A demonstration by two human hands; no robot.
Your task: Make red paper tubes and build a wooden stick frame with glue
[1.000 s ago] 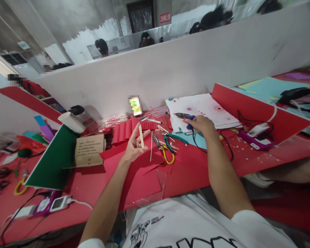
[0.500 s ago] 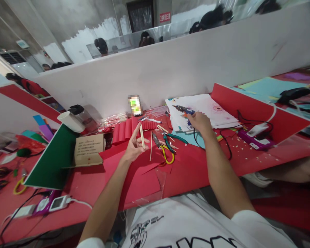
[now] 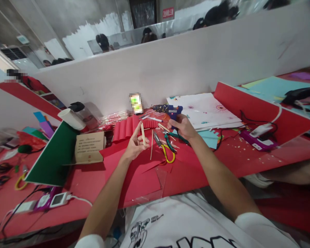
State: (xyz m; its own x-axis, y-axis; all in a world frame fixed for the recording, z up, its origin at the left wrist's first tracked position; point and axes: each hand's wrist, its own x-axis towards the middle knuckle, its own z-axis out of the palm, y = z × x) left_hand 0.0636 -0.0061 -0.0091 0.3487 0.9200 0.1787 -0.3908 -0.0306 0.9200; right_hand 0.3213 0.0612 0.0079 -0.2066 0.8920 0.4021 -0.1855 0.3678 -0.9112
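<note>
Two thin wooden sticks [image 3: 143,134] stand side by side in my left hand [image 3: 135,146], pinched near their lower end. My right hand [image 3: 184,127] is wrapped round the handle of a blue hot glue gun [image 3: 173,111], whose dark nozzle points left, above and to the right of the sticks. The nozzle is apart from the sticks. Below the hands lie yellow-handled scissors [image 3: 167,154], green-handled pliers [image 3: 168,141] and one loose stick [image 3: 151,144] on red paper [image 3: 142,182]. Folded red paper [image 3: 126,128] sits behind my left hand.
A phone [image 3: 136,103] leans on the white partition [image 3: 155,72]. White printed sheets [image 3: 204,108] lie at the back right, beside a red divider [image 3: 263,112]. A cardboard box [image 3: 89,148] and green board [image 3: 53,155] stand left. Purple power strips [image 3: 258,140] lie with cables.
My right hand has lifted the glue gun off the white sheets and brought it left, nearer the sticks. The left hand keeps its pinch on the sticks, almost unmoved.
</note>
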